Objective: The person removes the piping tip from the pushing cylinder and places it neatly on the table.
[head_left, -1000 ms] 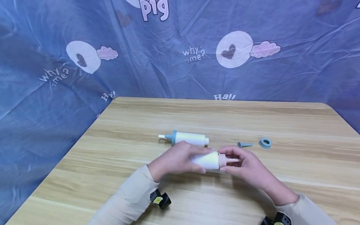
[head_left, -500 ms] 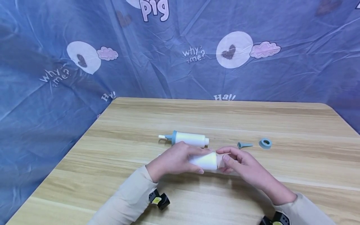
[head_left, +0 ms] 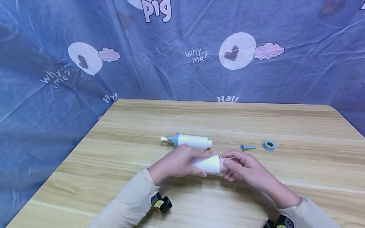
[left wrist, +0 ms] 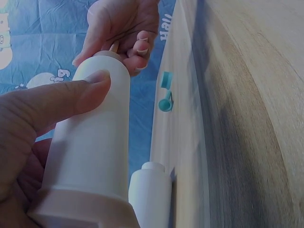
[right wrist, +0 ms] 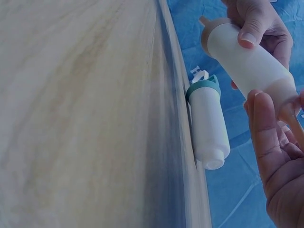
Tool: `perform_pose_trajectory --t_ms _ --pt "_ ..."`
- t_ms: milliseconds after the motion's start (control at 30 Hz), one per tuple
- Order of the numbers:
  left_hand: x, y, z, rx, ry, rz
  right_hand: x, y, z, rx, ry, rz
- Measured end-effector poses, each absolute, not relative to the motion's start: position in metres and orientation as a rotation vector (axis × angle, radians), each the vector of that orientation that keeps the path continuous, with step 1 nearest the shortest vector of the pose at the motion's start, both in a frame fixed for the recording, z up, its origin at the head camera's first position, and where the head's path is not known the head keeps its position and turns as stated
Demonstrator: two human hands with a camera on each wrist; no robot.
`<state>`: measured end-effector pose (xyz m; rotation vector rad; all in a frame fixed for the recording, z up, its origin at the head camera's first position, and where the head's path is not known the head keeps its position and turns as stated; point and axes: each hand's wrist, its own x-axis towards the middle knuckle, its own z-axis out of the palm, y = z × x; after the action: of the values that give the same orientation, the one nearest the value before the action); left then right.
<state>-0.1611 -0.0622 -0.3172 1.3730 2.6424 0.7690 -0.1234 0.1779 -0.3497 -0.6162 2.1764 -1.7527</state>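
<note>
My left hand (head_left: pixel 178 160) grips a white squeeze bottle (head_left: pixel 209 164) around its body, holding it sideways over the table. A pinkish-beige piece (left wrist: pixel 83 209) covers the bottle's near end in the left wrist view. On the other end sits a pink nozzle cap (right wrist: pixel 281 95), whose thin spout (right wrist: pixel 296 126) points away from the bottle. My right hand (head_left: pixel 249 167) pinches this cap between thumb and fingers, which hide most of it in the head view. Just behind the left hand lies a second white bottle (head_left: pixel 194 141) with a blue-green lid (head_left: pixel 176 139).
A small blue-green nozzle (head_left: pixel 248 147) and a blue-green ring (head_left: pixel 269 145) lie on the wooden table (head_left: pixel 216 117), right of the second bottle. A blue printed cloth (head_left: pixel 171 63) hangs behind the table.
My right thumb has moved up from below the cap onto its front, and the fingers now cover the spout. The bottle has shifted slightly left in my left hand's grip.
</note>
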Motion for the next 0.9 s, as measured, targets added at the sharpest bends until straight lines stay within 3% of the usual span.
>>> perform_pose_trajectory --t_ms 567,900 --pt "-0.1605 -0.0643 -0.3169 1.388 2.649 0.754 -0.1181 0.1743 -0.3477 -0.527 2.386 -1.735" --pt "-0.1599 -0.0649 -0.3175 1.374 2.649 0.764 -0.1178 0.1743 -0.3489 -0.606 2.505 -1.728"
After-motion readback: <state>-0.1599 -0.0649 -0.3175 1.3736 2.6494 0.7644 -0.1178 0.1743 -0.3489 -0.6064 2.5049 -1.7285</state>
